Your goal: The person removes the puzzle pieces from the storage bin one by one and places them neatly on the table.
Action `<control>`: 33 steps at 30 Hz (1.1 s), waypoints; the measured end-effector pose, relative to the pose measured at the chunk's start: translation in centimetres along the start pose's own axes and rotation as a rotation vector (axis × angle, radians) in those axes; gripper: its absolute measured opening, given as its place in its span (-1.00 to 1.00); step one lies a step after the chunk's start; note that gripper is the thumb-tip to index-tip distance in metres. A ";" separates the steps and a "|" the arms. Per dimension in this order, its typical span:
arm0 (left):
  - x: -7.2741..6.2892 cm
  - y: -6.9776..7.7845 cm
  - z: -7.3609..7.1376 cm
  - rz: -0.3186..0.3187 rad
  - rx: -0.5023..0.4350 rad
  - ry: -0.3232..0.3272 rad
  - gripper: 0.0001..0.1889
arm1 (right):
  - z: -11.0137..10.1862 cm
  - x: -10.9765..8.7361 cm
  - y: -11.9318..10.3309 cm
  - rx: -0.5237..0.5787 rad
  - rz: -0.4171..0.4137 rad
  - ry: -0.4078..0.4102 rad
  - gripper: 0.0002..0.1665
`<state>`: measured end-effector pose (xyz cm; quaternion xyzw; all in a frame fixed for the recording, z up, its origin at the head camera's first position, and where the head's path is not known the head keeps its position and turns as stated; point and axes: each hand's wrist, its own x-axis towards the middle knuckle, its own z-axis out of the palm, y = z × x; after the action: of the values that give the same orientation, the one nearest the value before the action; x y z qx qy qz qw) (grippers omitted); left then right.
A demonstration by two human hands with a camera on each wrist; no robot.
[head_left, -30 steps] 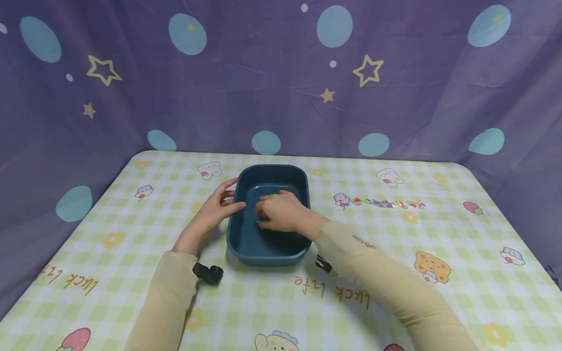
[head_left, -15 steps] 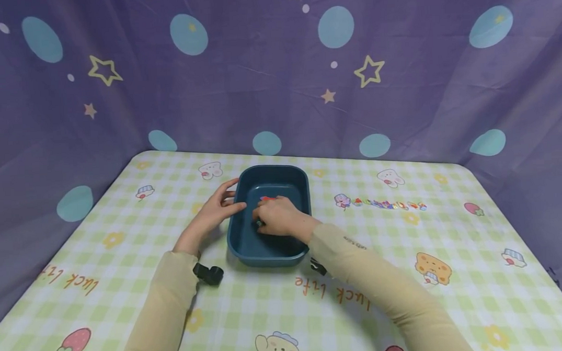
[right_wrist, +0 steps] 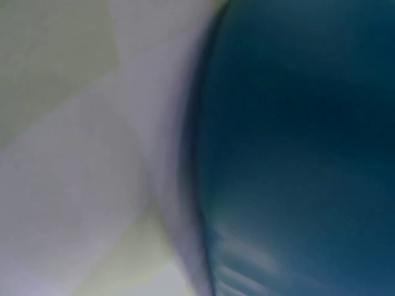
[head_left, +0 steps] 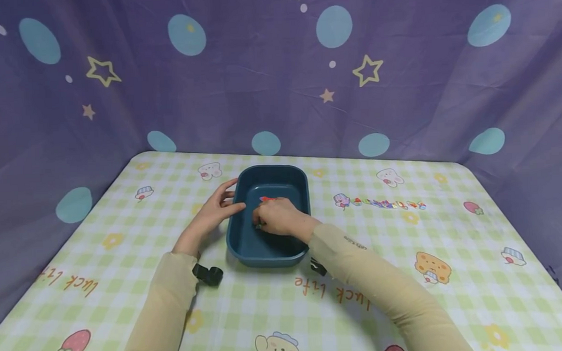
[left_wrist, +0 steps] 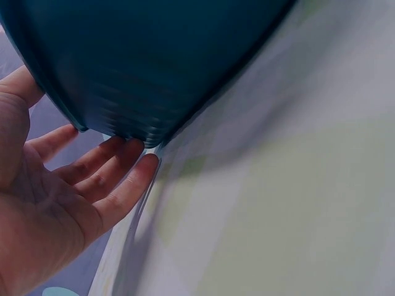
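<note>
A dark teal rectangular plastic box point(head_left: 265, 249) stands in the middle of the table. At its left wall is my left hand point(head_left: 213, 214), thumb over the rim and fingers on the outside; the left wrist view shows these fingers point(left_wrist: 120, 166) against the outer wall. My right hand point(head_left: 280, 216) reaches down inside the box with bent fingers. Just behind its knuckles a small red thing point(head_left: 266, 198) shows, its kind unclear. A tiny pale bluish spot lies by the fingertips, which are mostly hidden. The right wrist view holds only the box's outer wall point(right_wrist: 296, 154) and the tablecloth.
A row of small, brightly coloured pieces point(head_left: 388, 204) lies on the table right of the box, too small to identify. The checked tablecloth point(head_left: 212, 325) has printed pictures and lettering. A purple curtain point(head_left: 277, 92) hangs behind the table.
My right hand has shifted slightly left and toward me inside the box, and the small red thing has come into sight behind it. My left hand stays at the box's left wall.
</note>
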<state>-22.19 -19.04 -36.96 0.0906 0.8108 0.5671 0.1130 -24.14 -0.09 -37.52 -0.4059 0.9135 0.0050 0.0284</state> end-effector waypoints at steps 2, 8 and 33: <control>0.0 0.0 0.0 0.000 -0.001 0.002 -0.26 | 0.0 -0.1 0.0 0.008 0.001 0.000 -0.84; 0.0 -0.1 0.1 -0.002 -0.009 0.003 -0.25 | -0.1 -0.2 0.1 0.040 0.000 -0.022 -0.85; 0.2 -0.1 0.0 -0.006 0.008 0.017 -0.25 | -1.1 -1.6 1.4 -0.009 0.030 -0.064 -0.86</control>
<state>-22.38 -19.01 -37.02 0.0837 0.8142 0.5644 0.1074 -24.17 2.01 -36.35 -0.3920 0.9180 0.0223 0.0559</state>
